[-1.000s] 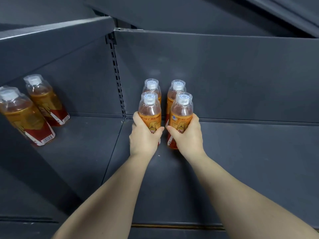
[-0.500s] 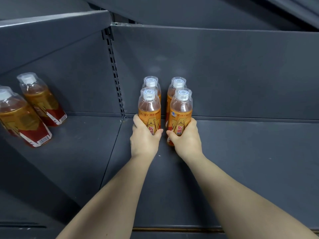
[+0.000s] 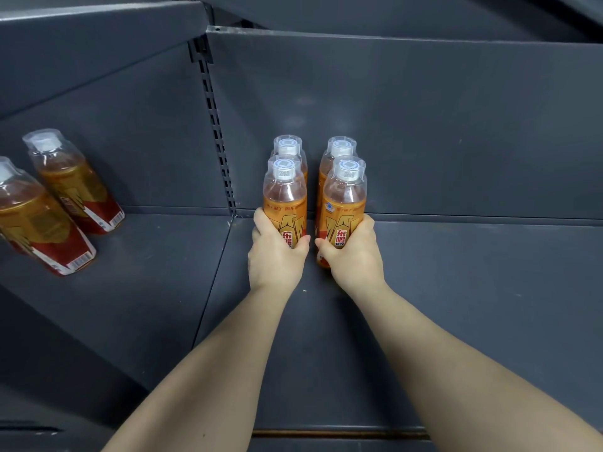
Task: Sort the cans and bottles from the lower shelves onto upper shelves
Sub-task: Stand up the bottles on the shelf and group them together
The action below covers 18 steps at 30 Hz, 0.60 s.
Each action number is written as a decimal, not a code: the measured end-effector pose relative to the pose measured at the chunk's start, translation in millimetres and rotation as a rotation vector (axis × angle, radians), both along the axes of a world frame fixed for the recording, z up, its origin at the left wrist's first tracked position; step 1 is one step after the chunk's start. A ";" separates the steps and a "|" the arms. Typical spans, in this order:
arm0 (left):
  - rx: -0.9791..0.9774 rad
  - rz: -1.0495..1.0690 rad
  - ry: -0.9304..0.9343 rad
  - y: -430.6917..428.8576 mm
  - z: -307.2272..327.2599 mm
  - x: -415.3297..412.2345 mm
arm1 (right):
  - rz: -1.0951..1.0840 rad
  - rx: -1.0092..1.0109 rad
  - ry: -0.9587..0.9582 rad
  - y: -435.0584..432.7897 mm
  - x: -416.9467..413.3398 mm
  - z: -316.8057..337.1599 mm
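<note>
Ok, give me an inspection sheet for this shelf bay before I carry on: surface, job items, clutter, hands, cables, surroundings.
Surface: dark grey metal shelf, flat.
Job's things: four orange bottles upright in a two-by-two block near the back panel: front left bottle, front right bottle, back left bottle, back right bottle. In the bay to the left: a near side bottle and a far side bottle.
Clutter: nothing seen.
Grippers: left hand grips the front left bottle; right hand grips the front right bottle.
Cables: nothing seen.
Surroundings: slotted upright between bays; upper shelf overhead.
</note>
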<state>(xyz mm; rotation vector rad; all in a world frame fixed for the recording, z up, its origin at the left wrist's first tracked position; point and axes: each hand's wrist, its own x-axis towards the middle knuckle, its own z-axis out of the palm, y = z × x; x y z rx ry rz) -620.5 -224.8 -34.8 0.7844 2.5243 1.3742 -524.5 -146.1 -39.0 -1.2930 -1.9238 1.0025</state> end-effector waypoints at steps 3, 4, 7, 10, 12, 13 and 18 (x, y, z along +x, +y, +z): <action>-0.008 0.002 0.015 -0.4 0.1 0.1 | 0.002 0.004 -0.018 -0.9 0.9 0.7; -0.010 0.004 0.018 -0.1 0.0 0.0 | 0.002 0.006 -0.022 -0.7 1.0 0.7; -0.021 0.004 0.030 0.7 0.0 -0.6 | -0.001 0.007 -0.031 -0.5 0.6 0.7; -0.021 0.000 0.026 2.1 -1.1 -1.7 | -0.005 0.009 -0.033 0.2 -0.2 -0.4; -0.016 0.000 0.016 2.4 -1.1 -2.0 | -0.005 0.005 -0.034 -0.2 -0.6 -0.1; -0.015 0.000 0.013 2.3 -1.0 -1.9 | -0.006 0.003 -0.032 -0.4 -0.5 0.0; 0.001 -0.018 -0.010 0.6 -1.0 -1.9 | 0.003 -0.013 -0.028 -1.6 0.1 1.5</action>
